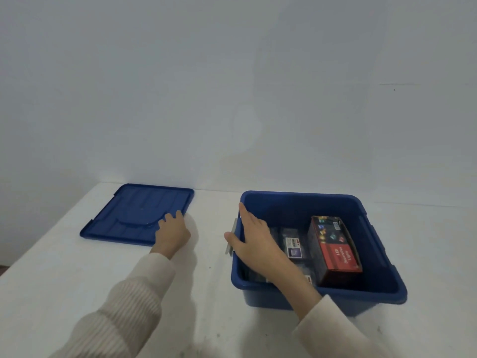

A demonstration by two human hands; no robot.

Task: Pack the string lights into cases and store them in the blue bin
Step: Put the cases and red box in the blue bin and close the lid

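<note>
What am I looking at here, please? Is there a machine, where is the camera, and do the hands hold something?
There is no machine: a person works with bare hands, and the one camera sits on their head, looking down. On the white table lie a blue lid and an open blue bin with a red box and darker cases inside. The right hand lies flat on the bin's left rim, holding nothing. The left hand rests on the lid's near corner; I cannot confirm a grip.

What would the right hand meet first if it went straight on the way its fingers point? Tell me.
Probably the blue bin's far left corner, since the right hand lies along that rim. If it clears the corner, the white wall behind comes next. Depth is unclear.
</note>
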